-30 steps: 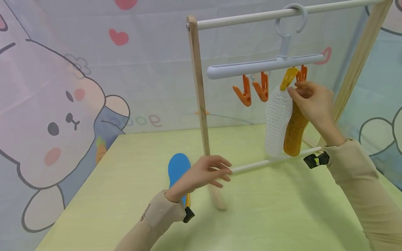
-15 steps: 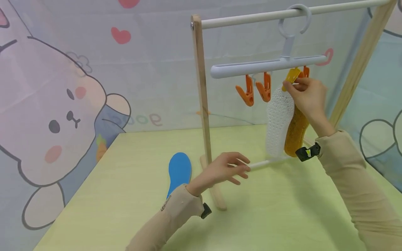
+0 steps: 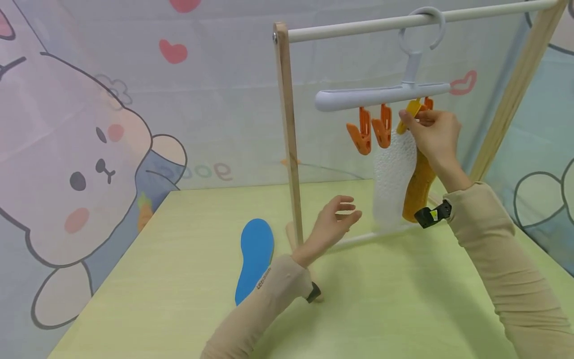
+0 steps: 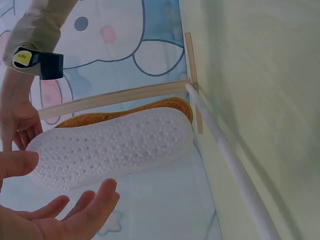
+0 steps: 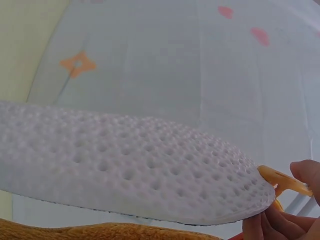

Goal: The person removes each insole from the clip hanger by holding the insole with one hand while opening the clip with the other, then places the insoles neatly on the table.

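Observation:
My right hand (image 3: 436,137) pinches a yellow clothes peg (image 3: 409,110) below the hanger (image 3: 358,97). That peg grips the top of a white dimpled insole (image 3: 391,174), which hangs down. Behind it hangs a brown insole (image 3: 417,192), its top hidden by my right hand. In the right wrist view, the thumb lies on one side of the yellow peg (image 5: 280,179) and fingers on the other. My left hand (image 3: 331,225) is in the air left of the white insole, fingers loosely bent and holding nothing. The left wrist view shows the left fingers (image 4: 97,202) near the insole's dimpled face.
Two orange pegs (image 3: 364,134) hang without insoles on the hanger's left half. A white rail (image 3: 341,32) on wooden posts (image 3: 288,124) carries the hanger. On the table lies a blue insole (image 3: 256,249), partly covered by the left sleeve. A low white bar (image 3: 358,239) joins the posts.
My left hand has moved right and up, closer to the white insole. My right hand has shifted slightly left and now pinches the yellow peg. The hanger has turned a little.

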`<state>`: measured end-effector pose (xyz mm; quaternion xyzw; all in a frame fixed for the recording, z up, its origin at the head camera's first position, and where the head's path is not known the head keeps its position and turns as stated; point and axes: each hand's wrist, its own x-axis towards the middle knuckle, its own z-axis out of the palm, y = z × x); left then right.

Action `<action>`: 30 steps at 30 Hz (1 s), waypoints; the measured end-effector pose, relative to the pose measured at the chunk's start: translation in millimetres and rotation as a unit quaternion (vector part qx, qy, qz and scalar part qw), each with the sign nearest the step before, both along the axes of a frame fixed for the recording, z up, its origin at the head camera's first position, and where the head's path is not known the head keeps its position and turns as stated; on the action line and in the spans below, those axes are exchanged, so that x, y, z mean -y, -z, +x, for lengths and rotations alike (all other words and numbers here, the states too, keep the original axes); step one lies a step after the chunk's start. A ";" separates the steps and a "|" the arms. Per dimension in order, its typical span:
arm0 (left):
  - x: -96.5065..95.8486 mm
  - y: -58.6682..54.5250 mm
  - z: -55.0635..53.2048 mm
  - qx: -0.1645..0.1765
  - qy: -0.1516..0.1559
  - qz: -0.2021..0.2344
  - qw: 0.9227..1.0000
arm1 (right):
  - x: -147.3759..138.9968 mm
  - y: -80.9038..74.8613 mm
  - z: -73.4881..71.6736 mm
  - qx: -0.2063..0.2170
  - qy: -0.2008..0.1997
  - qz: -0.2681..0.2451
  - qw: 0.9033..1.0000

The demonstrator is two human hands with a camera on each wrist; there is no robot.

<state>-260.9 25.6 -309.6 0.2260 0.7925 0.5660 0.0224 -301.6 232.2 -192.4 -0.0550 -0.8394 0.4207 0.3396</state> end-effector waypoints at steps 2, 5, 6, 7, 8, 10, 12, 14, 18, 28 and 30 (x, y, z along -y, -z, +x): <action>-2.9 2.6 -4.1 -0.003 -0.020 0.010 1.000 | 1.9 -1.0 1.4 0.002 -0.002 -0.002 1.000; -7.7 7.9 -11.0 -0.006 -0.041 0.023 0.999 | 5.7 -2.3 4.9 0.002 -0.008 -0.008 1.000; -9.2 10.0 -13.2 -0.005 -0.044 0.026 0.999 | 7.0 -2.7 6.0 0.004 -0.019 -0.019 1.000; -10.7 12.1 -15.3 -0.005 -0.043 0.029 0.999 | 8.2 -3.0 7.1 0.006 -0.031 -0.030 0.999; -12.0 14.1 -17.1 -0.003 -0.042 0.030 0.999 | 9.5 -3.3 8.2 0.009 -0.044 -0.044 0.998; -14.3 17.7 -19.9 -0.001 -0.036 0.031 0.999 | 11.7 -3.8 10.4 0.016 -0.074 -0.074 0.994; -15.7 20.3 -21.8 0.001 -0.029 0.032 0.999 | 14.1 -4.3 12.4 0.021 -0.097 -0.099 0.990; -16.4 22.5 -23.6 0.006 -0.021 0.034 0.999 | 16.2 -4.6 14.1 0.028 -0.109 -0.110 0.988; -16.9 26.6 -26.7 0.012 -0.007 0.043 0.999 | 19.1 -4.5 16.7 0.038 -0.123 -0.111 0.985; -14.7 22.2 -21.4 0.008 0.025 0.088 0.996 | 20.8 -4.1 18.4 0.035 -0.138 -0.127 0.982; -13.0 23.1 -20.8 0.008 0.031 0.093 0.995 | 20.3 -3.5 17.9 0.034 -0.132 -0.124 0.983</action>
